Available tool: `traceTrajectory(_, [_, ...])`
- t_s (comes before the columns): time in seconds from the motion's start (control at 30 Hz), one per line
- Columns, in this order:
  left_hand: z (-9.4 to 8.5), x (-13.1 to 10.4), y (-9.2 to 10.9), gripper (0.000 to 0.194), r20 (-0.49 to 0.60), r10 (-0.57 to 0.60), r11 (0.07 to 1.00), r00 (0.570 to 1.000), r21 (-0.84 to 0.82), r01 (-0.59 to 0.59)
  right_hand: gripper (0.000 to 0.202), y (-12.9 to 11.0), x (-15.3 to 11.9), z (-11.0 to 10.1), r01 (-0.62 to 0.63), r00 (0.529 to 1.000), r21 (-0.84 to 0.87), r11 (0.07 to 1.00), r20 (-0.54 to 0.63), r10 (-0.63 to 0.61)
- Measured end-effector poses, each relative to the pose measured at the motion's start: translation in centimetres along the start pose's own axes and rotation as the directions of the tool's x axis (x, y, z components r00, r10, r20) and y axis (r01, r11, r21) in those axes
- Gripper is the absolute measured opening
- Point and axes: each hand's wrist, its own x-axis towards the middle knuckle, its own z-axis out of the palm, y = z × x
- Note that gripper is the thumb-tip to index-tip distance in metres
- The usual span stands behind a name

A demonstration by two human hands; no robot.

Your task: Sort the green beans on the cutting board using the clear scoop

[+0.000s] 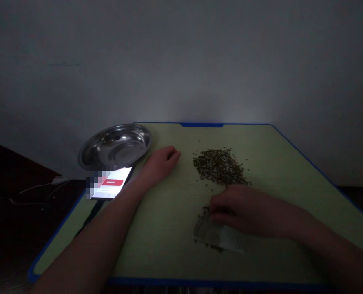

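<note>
My left hand rests on the green table, fingers loosely curled, holding nothing, just right of a steel plate. My right hand lies palm down on a clear plastic bag, fingertips pressing its open end. A pile of small dark-green beans lies loose on the table just beyond my right hand. The light is dim.
A lit phone lies at the table's left edge below the steel plate, a cable running off to the left. The table has a blue rim and stands against a pale wall. Dark floor lies to the left.
</note>
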Motion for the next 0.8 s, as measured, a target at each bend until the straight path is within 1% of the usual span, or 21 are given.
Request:
traceTrajectory(0.1, [0.1, 0.1, -0.2, 0.029, -0.003, 0.011, 1.000, 1.000, 0.001, -0.011, 0.018, -0.5, 0.0, 0.2, 0.023, 0.999, 0.027, 0.999, 0.027, -0.024])
traceTrajectory(0.2, [0.2, 0.1, -0.2, 0.029, -0.005, 0.014, 1.000, 1.000, -0.006, -0.014, 0.018, -0.9, 0.0, 0.4, 0.024, 0.999, 0.019, 1.000, 0.034, -0.025])
traceTrajectory(0.33, [0.1, 0.1, 0.0, 0.030, -0.004, 0.006, 1.000, 1.000, -0.008, -0.006, 0.017, -1.7, 0.1, 0.9, 0.069, 0.996, 0.025, 0.997, 0.046, -0.070])
traceTrajectory(0.47, [0.1, 0.1, 0.0, 0.029, 0.000, 0.006, 1.000, 1.000, -0.003, -0.006, 0.017, -2.4, 0.1, 1.2, 0.082, 0.993, 0.053, 0.995, 0.086, -0.086])
traceTrajectory(0.7, [0.2, 0.1, -0.1, 0.030, -0.003, 0.005, 1.000, 1.000, -0.001, -0.005, 0.018, -2.5, -0.3, 0.7, 0.068, 0.987, 0.120, 0.991, 0.138, -0.084])
traceTrajectory(0.8, [0.2, 0.1, -0.1, 0.029, -0.006, 0.003, 1.000, 1.000, 0.007, -0.003, 0.018, -2.2, -0.4, 0.6, 0.072, 0.987, 0.150, 0.986, 0.132, -0.092])
